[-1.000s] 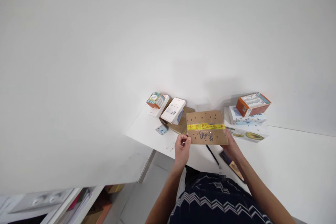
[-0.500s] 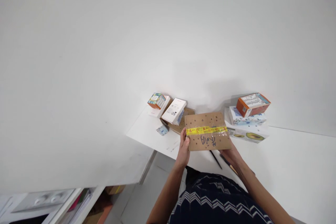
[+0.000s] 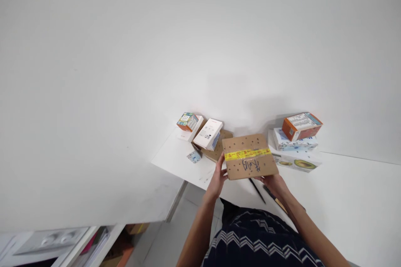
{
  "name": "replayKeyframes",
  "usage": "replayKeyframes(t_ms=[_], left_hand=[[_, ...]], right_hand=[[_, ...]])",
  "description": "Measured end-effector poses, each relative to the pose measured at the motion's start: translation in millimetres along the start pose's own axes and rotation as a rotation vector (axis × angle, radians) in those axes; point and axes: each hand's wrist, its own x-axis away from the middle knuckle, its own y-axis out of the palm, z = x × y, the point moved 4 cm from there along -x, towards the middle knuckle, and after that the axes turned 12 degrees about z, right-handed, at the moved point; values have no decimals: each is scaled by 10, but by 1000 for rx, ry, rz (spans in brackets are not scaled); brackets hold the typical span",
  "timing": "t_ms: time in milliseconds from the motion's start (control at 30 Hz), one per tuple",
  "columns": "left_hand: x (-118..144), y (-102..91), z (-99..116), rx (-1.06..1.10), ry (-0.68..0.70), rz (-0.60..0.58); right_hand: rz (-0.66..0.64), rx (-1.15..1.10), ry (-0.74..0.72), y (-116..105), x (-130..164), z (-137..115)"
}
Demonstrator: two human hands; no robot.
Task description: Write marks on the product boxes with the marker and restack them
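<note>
Between my two hands I hold a brown cardboard box (image 3: pixel 250 142) with small printed marks, a band of yellow tape and dark handwriting on its face. My left hand (image 3: pixel 217 178) grips its left edge, with the fingers partly behind it. At the lower right corner, my right hand (image 3: pixel 275 184) supports the box from below, and part of its fingers is hidden. Behind the box, on the table, lies another piece of brown cardboard (image 3: pixel 226 134), with a white box (image 3: pixel 208 132) on top of it.
An orange and blue box (image 3: pixel 187 122) rests on a white box at the left. At the right, an orange box (image 3: pixel 301 126) lies on a white-blue box (image 3: pixel 294 141), near a box with an avocado picture (image 3: pixel 302 164). A black pen (image 3: pixel 257 191) lies near the table's front edge.
The cardboard box has turned slightly and tilted, its right side shifting a little to the right. My hands have shifted slightly with it; my right fingers now show under its lower edge.
</note>
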Motion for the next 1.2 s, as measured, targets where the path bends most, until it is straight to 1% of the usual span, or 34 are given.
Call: replayKeyframes(t_ms=[100,167,267,400,500,600,667,900,1033,1200], left_hand=[[-41,-86,-10,-145,5,57],[-60,-128,-5,-194,19,90],[-86,-181,12,-200,18,135],[-126,-247,38,-176,-13,178],[-152,-292,46,-185,-23,207],[-162,-344,49,-218,-23,256],[-161,-367,61,-255,-8,270],[-156,-385,106,-317,13,302],[-140,-375,85,-285,-17,345],[-114,-319,67,-207,-41,359]], right_hand=[[11,50,8,-6,-22,0],[-6,101,10,-10,-29,4],[-34,168,-15,-34,-37,9],[-54,279,-113,-71,-65,1],[-25,311,-161,-89,-91,-14],[24,331,-170,-99,-95,-32],[34,340,-170,-96,-82,-45],[15,353,-185,-76,-75,-43],[-10,364,-172,-78,-77,-34],[32,388,-177,-107,-57,-57]])
